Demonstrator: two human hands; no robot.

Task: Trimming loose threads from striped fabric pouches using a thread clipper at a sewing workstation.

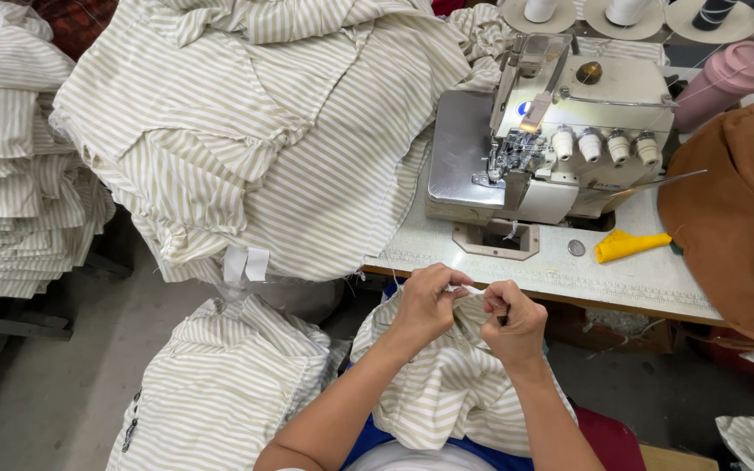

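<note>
A sewing table (569,270) stands before you. Your left hand (425,305) and right hand (512,323) pinch shut on the striped cloth (447,384), its held edge running left-right.

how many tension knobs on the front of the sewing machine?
4, in a row across the sewing machine front: first knob at the left, second knob, third knob, fourth knob at the right. Others may be hidden on sides not in view.
</note>
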